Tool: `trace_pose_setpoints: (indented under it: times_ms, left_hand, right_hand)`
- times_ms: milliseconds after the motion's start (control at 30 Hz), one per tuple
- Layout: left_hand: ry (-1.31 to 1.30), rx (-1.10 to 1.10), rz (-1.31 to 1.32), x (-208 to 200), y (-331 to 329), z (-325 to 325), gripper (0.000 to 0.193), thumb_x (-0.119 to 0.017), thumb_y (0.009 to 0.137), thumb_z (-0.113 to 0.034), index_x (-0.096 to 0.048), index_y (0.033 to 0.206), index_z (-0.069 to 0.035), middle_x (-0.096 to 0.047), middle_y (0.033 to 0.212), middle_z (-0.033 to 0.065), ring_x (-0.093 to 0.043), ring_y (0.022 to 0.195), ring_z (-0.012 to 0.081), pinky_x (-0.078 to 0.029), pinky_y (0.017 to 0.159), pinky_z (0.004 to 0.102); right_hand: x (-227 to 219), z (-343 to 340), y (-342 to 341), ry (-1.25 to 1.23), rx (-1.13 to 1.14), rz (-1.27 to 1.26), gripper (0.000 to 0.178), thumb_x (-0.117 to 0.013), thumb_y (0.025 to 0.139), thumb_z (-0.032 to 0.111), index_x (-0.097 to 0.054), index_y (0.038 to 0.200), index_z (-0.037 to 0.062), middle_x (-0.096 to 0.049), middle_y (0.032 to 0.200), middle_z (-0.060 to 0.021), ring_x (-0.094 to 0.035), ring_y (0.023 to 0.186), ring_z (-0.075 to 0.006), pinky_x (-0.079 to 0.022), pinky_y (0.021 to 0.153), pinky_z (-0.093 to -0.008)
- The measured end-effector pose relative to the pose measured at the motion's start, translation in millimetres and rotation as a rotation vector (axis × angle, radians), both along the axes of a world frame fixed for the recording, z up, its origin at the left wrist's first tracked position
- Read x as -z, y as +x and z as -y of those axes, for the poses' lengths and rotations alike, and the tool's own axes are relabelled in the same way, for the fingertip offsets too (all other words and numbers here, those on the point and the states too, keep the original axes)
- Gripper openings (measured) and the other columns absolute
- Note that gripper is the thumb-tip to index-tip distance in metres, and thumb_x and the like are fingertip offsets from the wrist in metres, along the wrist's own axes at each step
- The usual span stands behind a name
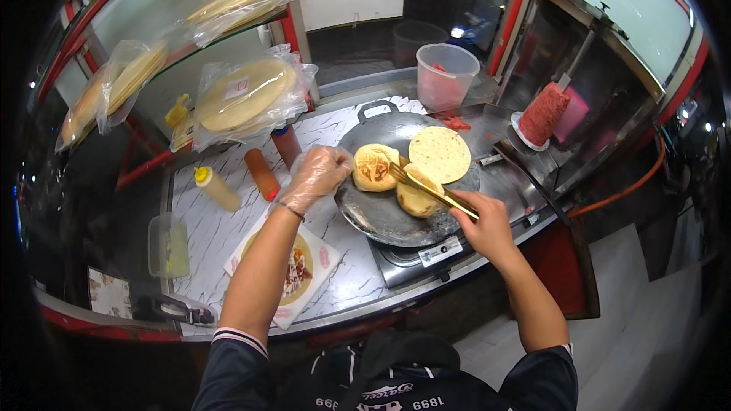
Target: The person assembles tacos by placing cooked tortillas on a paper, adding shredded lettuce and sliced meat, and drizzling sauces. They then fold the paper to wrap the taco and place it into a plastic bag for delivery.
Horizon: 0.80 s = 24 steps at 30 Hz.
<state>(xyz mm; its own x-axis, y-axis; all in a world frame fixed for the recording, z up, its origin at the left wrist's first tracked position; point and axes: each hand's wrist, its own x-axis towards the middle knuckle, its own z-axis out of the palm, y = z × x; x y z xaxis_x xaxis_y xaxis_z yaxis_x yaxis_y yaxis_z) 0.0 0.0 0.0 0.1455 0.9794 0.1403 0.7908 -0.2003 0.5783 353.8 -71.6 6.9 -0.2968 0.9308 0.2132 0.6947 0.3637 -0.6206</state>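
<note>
A round dark griddle pan [365, 217] holds a browned bun half [375, 170], a second bun piece [417, 204] and a speckled flatbread [439, 154]. My right hand [487, 230] is closed round golden tongs [430, 190], which reach across the second bun piece, tips by the first bun half's right edge. In a clear plastic glove, my left hand [314, 175] has its fingers curled together at that half's left edge; I cannot make out what is in them. Below my left forearm, a filled flatbread [298, 268] lies on white paper [324, 259], partly hidden by the arm.
Bagged flatbreads [247, 95] rest on the left shelf. Sauce bottles [263, 175] and a clear tub [167, 247] stand on the marbled counter [205, 221]. Behind the griddle is a translucent bucket [448, 76]. A red meat cone [544, 114] on a spit stands at right.
</note>
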Motion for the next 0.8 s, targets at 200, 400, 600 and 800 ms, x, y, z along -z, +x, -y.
trace_pose_setpoints:
  times_ms: [200, 400, 600, 800]
  left_hand:
    - [0.276, -0.055, 0.126, -22.8, -15.8, 45.1, 0.026, -0.069, 0.091, -0.025, -0.077, 0.102, -0.004, -0.076, 0.098, 0.0181, -0.072, 0.095, 0.0358, -0.056, 0.087, 0.0425]
    - [0.253, -0.048, 0.106, -11.8, -19.1, 72.7, 0.024, -0.071, 0.09, -0.023, -0.076, 0.105, -0.005, -0.076, 0.103, 0.0152, -0.071, 0.101, 0.0338, -0.054, 0.09, 0.0434]
    - [0.271, -0.116, 0.32, 3.8, -23.9, 110.4, 0.018, -0.073, 0.089, -0.012, -0.074, 0.103, 0.0, -0.074, 0.1, 0.0141, -0.066, 0.089, 0.0236, -0.051, 0.081, 0.0349]
    - [0.356, -0.244, 0.412, 0.7, -56.7, 155.0, 0.016, -0.072, 0.086, -0.003, -0.072, 0.101, 0.003, -0.073, 0.098, 0.014, -0.063, 0.077, 0.0219, -0.05, 0.074, 0.0324]
  right_hand:
    - [-34.5, 47.5, 14.6, 0.274, 0.032, 0.015, 0.043, -0.076, 0.086, 0.004, -0.066, 0.128, -0.0009, -0.064, 0.091, -0.0166, -0.068, 0.078, -0.0332, -0.054, 0.067, -0.0387]
    - [-17.3, 66.0, 15.1, 0.218, 0.072, 0.038, 0.039, -0.076, 0.087, 0.007, -0.067, 0.124, -0.0016, -0.065, 0.091, -0.0183, -0.068, 0.08, -0.0348, -0.053, 0.068, -0.0404]
    - [1.6, 72.3, -43.7, 0.168, -0.134, 0.145, 0.04, -0.075, 0.089, 0.014, -0.067, 0.127, 0.0011, -0.063, 0.091, -0.0169, -0.068, 0.077, -0.0372, -0.055, 0.065, -0.0441]
    - [8.7, 43.3, -58.0, 0.17, -0.057, 0.251, 0.039, -0.072, 0.092, 0.018, -0.066, 0.126, 0.0002, -0.064, 0.097, -0.0185, -0.069, 0.079, -0.0396, -0.057, 0.067, -0.0472]
